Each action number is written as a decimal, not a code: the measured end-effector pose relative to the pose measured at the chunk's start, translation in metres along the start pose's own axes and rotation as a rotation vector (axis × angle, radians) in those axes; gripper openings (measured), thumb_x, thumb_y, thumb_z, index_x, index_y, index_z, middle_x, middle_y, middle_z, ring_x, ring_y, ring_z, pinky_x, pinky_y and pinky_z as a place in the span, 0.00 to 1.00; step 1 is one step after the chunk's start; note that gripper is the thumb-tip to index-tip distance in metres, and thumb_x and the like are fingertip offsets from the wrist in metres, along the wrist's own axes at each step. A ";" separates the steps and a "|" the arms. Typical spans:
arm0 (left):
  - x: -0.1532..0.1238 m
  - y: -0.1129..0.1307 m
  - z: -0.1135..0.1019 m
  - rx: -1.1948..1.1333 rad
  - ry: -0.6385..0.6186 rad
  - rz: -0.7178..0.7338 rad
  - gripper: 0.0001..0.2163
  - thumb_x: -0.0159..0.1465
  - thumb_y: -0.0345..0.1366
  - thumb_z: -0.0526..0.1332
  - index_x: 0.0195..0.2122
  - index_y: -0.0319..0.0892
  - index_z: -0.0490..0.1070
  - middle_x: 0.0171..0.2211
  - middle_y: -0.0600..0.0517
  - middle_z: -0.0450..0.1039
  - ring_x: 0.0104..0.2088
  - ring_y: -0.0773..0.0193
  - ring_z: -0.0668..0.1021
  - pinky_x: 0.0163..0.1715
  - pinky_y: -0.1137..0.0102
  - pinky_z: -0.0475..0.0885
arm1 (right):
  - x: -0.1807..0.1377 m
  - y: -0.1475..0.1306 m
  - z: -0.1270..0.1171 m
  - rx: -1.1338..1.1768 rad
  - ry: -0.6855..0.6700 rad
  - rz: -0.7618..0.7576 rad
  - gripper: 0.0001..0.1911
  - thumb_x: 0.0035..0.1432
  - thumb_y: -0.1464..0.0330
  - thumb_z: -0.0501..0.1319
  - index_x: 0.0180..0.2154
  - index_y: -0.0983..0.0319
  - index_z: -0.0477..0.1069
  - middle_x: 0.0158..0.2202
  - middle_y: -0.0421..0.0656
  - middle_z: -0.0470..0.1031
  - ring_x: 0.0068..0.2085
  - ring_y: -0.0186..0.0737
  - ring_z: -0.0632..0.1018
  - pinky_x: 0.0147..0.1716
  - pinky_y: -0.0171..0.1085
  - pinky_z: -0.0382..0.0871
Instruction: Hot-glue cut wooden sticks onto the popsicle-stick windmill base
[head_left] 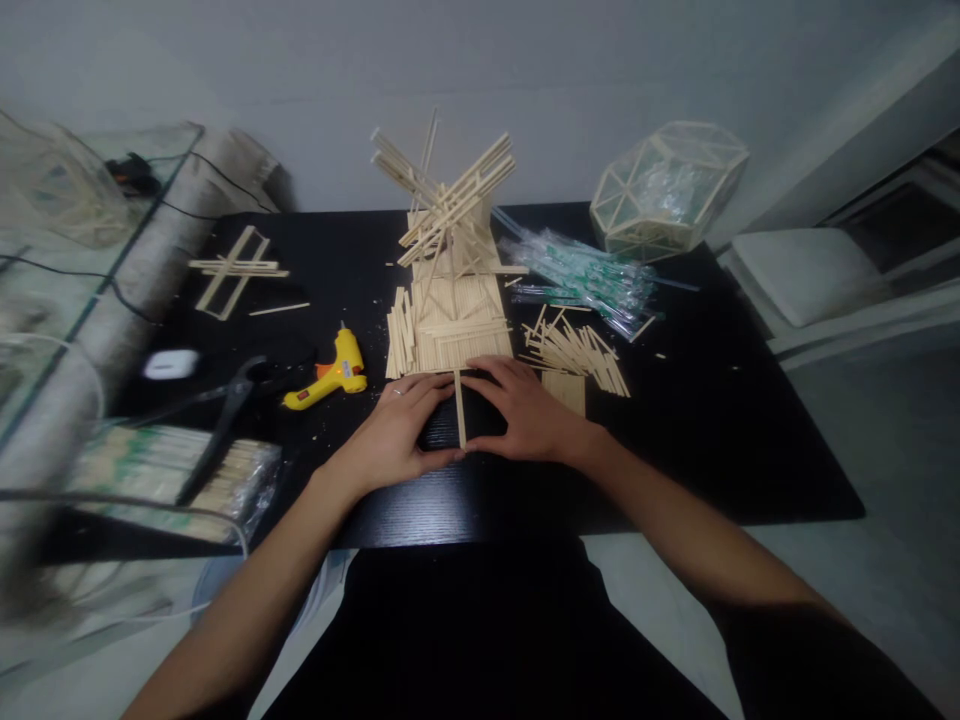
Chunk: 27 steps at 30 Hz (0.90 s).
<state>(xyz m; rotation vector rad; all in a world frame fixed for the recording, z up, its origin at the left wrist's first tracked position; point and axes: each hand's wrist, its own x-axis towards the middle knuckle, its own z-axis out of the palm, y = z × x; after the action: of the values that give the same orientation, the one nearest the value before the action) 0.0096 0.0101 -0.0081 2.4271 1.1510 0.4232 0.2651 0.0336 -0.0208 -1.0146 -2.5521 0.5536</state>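
Note:
Both my hands rest near the front middle of the black table around a small T-shaped piece of wooden sticks. My left hand, with a ring on one finger, is closed with its thumb at the near end and fingertips at the far crosspiece. My right hand grips the same piece from the other side, its thumb almost meeting the left one. Just beyond stands a windmill-like stick model with crossed blades on a slatted base. Loose sticks lie across this base.
A yellow glue gun lies left of my hands, near a white case, a crossed stick frame and bagged sticks. Rightward are a pile of short sticks, plastic wrappers and a faceted stick-framed shape.

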 end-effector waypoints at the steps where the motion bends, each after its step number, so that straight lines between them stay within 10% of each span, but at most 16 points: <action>1: 0.000 0.000 0.000 0.002 -0.002 0.001 0.33 0.65 0.52 0.69 0.66 0.43 0.67 0.68 0.39 0.68 0.68 0.41 0.69 0.67 0.44 0.63 | 0.000 0.000 0.000 0.002 0.001 0.001 0.44 0.56 0.51 0.75 0.67 0.61 0.66 0.69 0.57 0.64 0.70 0.63 0.65 0.70 0.62 0.58; 27: 0.000 -0.001 -0.003 0.000 -0.032 0.028 0.33 0.65 0.48 0.70 0.68 0.45 0.65 0.68 0.41 0.69 0.69 0.40 0.68 0.67 0.43 0.62 | 0.001 0.001 -0.001 0.009 -0.017 0.011 0.42 0.57 0.55 0.74 0.68 0.61 0.64 0.70 0.57 0.62 0.71 0.62 0.63 0.71 0.63 0.57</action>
<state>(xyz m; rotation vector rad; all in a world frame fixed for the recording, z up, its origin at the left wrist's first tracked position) 0.0082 0.0112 -0.0061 2.4440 1.1046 0.3912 0.2651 0.0350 -0.0205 -1.0256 -2.5580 0.5789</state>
